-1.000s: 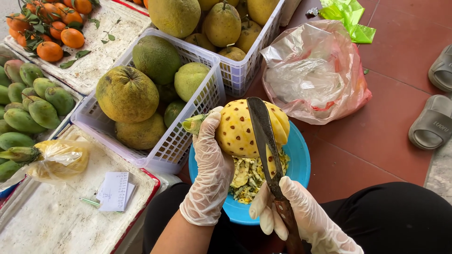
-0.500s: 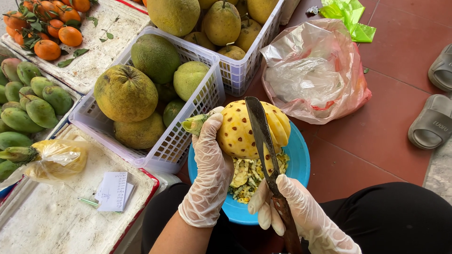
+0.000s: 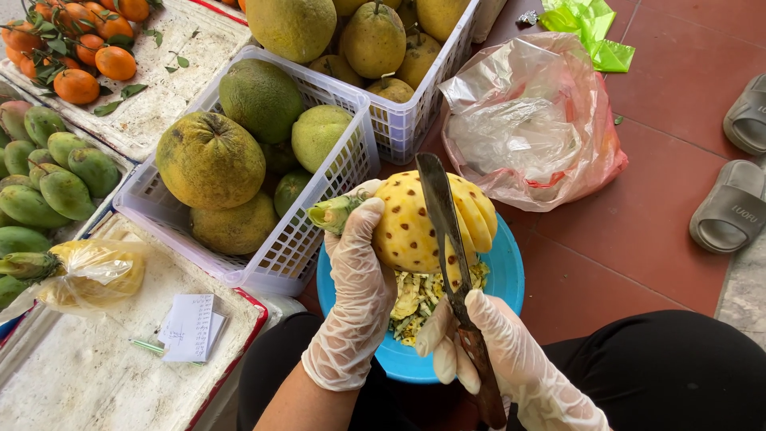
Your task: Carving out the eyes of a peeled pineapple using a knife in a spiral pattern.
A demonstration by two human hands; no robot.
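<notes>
A peeled yellow pineapple [image 3: 415, 223] with dark eyes and cut grooves is held over a blue bowl [image 3: 511, 275] full of peelings [image 3: 415, 299]. My left hand [image 3: 355, 299], in a clear plastic glove, grips the pineapple by its crown end [image 3: 331, 214]. In my right hand [image 3: 499, 351], also gloved, is a long dark knife [image 3: 443, 223]. Its blade lies across the fruit's flesh, tip pointing away from me.
White baskets [image 3: 335, 172] of large green-yellow pomelos [image 3: 209, 160] stand to the left and behind. Trays hold mangoes [image 3: 56, 175] and oranges [image 3: 88, 56]. A clear plastic bag [image 3: 531, 128] lies on the red tile floor, grey slippers [image 3: 734, 203] to the right. A notepad [image 3: 190, 326] rests on a white tray.
The knife blade has shifted slightly left across the pineapple, and the fruit has turned a little in my left hand.
</notes>
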